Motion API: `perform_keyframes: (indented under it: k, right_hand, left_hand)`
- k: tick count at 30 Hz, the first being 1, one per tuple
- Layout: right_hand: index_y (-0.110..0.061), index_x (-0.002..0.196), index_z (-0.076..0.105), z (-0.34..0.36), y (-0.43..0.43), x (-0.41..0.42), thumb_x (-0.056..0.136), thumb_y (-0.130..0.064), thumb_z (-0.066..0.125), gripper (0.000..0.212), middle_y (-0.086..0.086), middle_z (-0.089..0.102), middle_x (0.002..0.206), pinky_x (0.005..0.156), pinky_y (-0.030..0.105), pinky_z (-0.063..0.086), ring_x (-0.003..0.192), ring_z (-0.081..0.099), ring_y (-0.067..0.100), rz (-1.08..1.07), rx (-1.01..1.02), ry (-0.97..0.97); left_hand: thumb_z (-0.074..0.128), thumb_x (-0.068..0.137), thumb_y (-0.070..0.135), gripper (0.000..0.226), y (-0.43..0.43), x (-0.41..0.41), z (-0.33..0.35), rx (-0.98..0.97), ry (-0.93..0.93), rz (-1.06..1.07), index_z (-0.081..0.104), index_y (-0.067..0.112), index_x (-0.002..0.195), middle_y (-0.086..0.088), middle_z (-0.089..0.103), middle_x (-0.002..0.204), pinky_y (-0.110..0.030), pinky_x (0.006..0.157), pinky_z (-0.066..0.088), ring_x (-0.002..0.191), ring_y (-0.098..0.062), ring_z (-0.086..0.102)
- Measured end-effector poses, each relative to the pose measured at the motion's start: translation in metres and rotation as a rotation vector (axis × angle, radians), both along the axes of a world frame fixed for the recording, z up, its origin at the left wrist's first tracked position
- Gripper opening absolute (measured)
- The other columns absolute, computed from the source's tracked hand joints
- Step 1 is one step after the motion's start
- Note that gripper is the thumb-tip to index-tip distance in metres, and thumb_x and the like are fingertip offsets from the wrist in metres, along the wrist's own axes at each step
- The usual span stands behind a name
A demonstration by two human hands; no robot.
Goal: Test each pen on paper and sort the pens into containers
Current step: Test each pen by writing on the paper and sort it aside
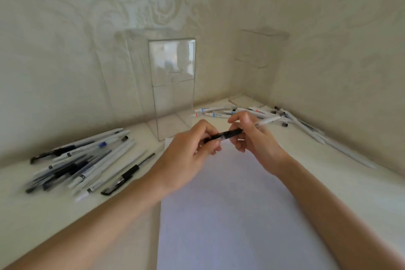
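left hand [192, 149] fingers pinch pen [228, 134] | right hand [252, 136] fingers pinch other end | above paper [230, 215]

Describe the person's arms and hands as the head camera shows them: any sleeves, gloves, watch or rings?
Both arms are bare as far as the frame shows: no sleeve appears on the left forearm or the right forearm. The left hand and right hand wear no gloves. No watch, bracelet or ring is visible, though the picture is slightly blurred.
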State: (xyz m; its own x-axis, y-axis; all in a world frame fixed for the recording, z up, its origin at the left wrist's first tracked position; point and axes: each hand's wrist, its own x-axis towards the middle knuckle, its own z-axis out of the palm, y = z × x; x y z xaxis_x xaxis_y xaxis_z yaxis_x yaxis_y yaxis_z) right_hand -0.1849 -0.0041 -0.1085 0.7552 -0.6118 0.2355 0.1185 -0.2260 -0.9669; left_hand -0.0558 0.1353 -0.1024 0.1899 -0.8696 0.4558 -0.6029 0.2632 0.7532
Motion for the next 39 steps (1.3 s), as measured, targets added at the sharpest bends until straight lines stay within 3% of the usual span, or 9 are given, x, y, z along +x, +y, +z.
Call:
perform_keyframes:
  k: [4,7,10,14,21,25,30,35,39]
  right_hand:
    - [-0.012,0.092,0.051,0.001,-0.002,-0.003,0.077,-0.063,0.060,0.053,-0.001,0.058,0.064,0.053,0.024,0.037,0.057,0.046,0.012,-0.079,-0.109,0.003]
    - [-0.013,0.086,0.055,-0.007,-0.002,-0.003,0.089,-0.035,0.060,0.023,0.000,0.060,0.075,0.062,0.020,0.038,0.066,0.048,0.010,-0.151,-0.422,0.186]
    - [-0.022,0.082,0.057,-0.016,-0.003,-0.001,0.085,-0.030,0.065,0.012,-0.008,0.058,0.085,0.067,0.018,0.036,0.076,0.050,0.008,-0.095,-0.707,0.384]
    - [-0.025,0.086,0.057,-0.022,0.000,0.001,0.085,-0.032,0.065,0.011,-0.006,0.055,0.091,0.078,0.027,0.040,0.086,0.048,0.010,-0.054,-0.843,0.402]
    - [-0.022,0.095,0.061,-0.022,-0.007,-0.002,0.085,-0.041,0.060,0.021,-0.009,0.053,0.097,0.089,0.037,0.043,0.092,0.046,0.009,-0.096,-0.846,0.372]
    - [-0.037,0.129,0.049,-0.023,-0.006,-0.003,0.086,-0.059,0.052,0.049,-0.009,0.039,0.136,0.109,0.029,0.022,0.124,0.030,0.011,-0.003,-0.959,0.552]
    - [-0.044,0.133,0.043,-0.029,-0.022,-0.010,0.088,-0.058,0.045,0.047,-0.007,0.028,0.149,0.113,0.027,0.009,0.137,0.018,0.011,-0.055,-0.923,0.676]
    - [-0.041,0.134,0.043,-0.029,-0.029,-0.012,0.089,-0.056,0.044,0.047,-0.005,0.031,0.147,0.112,0.029,0.011,0.135,0.022,0.013,-0.084,-0.913,0.721]
    - [-0.040,0.135,0.043,-0.028,-0.028,-0.012,0.090,-0.054,0.044,0.047,-0.003,0.032,0.146,0.112,0.030,0.014,0.133,0.025,0.015,-0.081,-0.912,0.726]
  left_hand:
    - [0.061,0.088,0.016,0.008,0.056,0.036,-0.001,-0.005,-0.173,0.332,0.054,0.021,0.086,0.010,0.068,0.080,-0.026,0.066,0.046,0.071,-0.003,0.060]
    - [0.065,0.084,0.013,0.009,0.094,0.057,-0.014,0.056,-0.349,0.546,0.056,0.015,0.085,0.007,0.064,0.076,-0.028,0.061,0.044,0.067,-0.007,0.058]
    - [0.067,0.080,0.012,0.010,0.108,0.063,-0.027,0.176,-0.474,0.642,0.058,0.013,0.085,-0.001,0.061,0.082,-0.033,0.066,0.044,0.081,-0.024,0.058]
    - [0.068,0.076,0.013,0.026,0.106,0.060,-0.031,0.260,-0.468,0.699,0.058,0.011,0.099,-0.006,0.057,0.102,-0.035,0.080,0.037,0.101,-0.029,0.051]
    - [0.062,0.082,0.022,0.029,0.055,0.027,-0.001,0.201,-0.381,0.443,0.054,0.018,0.110,0.004,0.051,0.114,-0.030,0.090,0.035,0.109,-0.016,0.045]
    - [0.049,0.086,0.008,0.034,0.019,0.015,-0.021,0.219,-0.585,0.314,0.051,0.014,0.120,0.000,0.048,0.123,-0.028,0.088,0.031,0.113,-0.019,0.044]
    - [0.034,0.087,0.016,0.035,0.022,0.033,-0.045,0.157,-0.755,0.343,0.057,0.008,0.112,-0.010,0.060,0.113,-0.038,0.077,0.049,0.102,-0.031,0.060]
    - [0.062,0.070,-0.013,0.044,0.044,0.058,-0.045,0.214,-0.845,0.348,0.061,0.012,0.106,-0.005,0.062,0.109,-0.038,0.078,0.048,0.107,-0.026,0.059]
    - [0.059,0.059,-0.023,0.054,0.062,0.066,-0.044,0.232,-0.837,0.389,0.063,0.006,0.104,-0.011,0.065,0.107,-0.043,0.082,0.049,0.111,-0.033,0.058]
